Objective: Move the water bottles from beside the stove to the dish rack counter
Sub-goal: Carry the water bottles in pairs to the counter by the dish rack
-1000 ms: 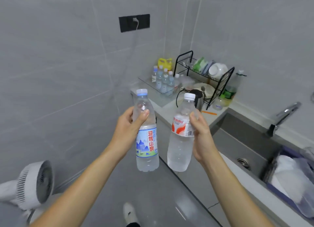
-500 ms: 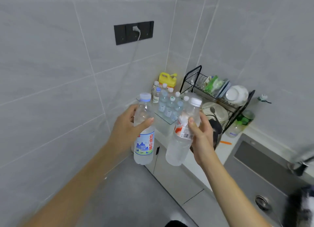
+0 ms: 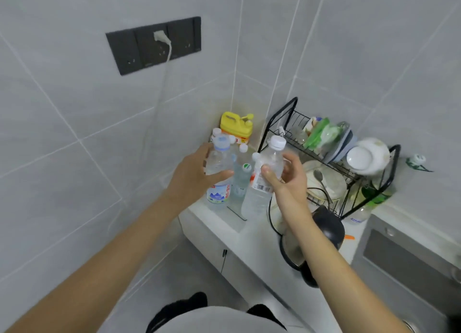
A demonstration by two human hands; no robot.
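Two water bottles are held at the centre of the frame, over the near end of the white counter [image 3: 252, 235]. The blue-capped bottle [image 3: 219, 173] is gripped by the left hand [image 3: 192, 178], with fingers and thumb curled round its upper body; its blue-and-white label shows below the hand. The white-capped bottle [image 3: 264, 183], bearing a red-and-white label, is gripped by the right hand [image 3: 287, 180], thumb across the front and fingers wrapped behind. Whether either base touches the counter cannot be told. Between and behind them, a cluster of small bottles [image 3: 240, 178] and a yellow jug [image 3: 237, 126] are located in the corner. A black wire dish rack [image 3: 349, 173] stands at centre right, with a black kettle [image 3: 321, 235] below it.
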